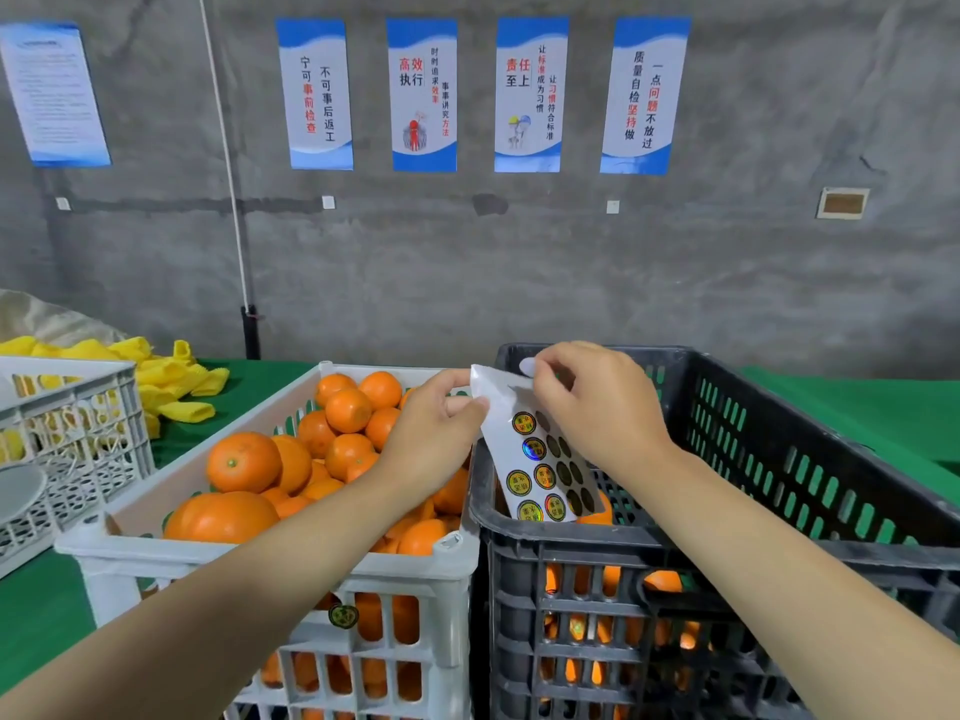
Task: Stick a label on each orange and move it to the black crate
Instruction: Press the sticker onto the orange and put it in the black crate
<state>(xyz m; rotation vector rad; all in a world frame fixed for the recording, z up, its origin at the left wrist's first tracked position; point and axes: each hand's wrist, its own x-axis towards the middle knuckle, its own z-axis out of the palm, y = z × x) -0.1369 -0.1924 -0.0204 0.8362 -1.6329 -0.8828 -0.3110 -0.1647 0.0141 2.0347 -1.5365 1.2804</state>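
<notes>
A white crate (218, 556) at the centre left is heaped with oranges (244, 462). Beside it on the right stands the black crate (810, 491), with a few oranges (662, 582) low inside, seen through its slots. My left hand (434, 439) pinches the top left edge of a sticker sheet (535, 459) held over the gap between the crates. The sheet carries several round gold labels and dark empty spots. My right hand (597, 402) pinches at the sheet's top edge, a pale round label at its fingertips.
Everything stands on a green-covered table (857, 402). A second white crate (67, 439) stands at the far left, with yellow foam net sleeves (171, 381) piled behind it. A grey concrete wall with posters rises behind the table.
</notes>
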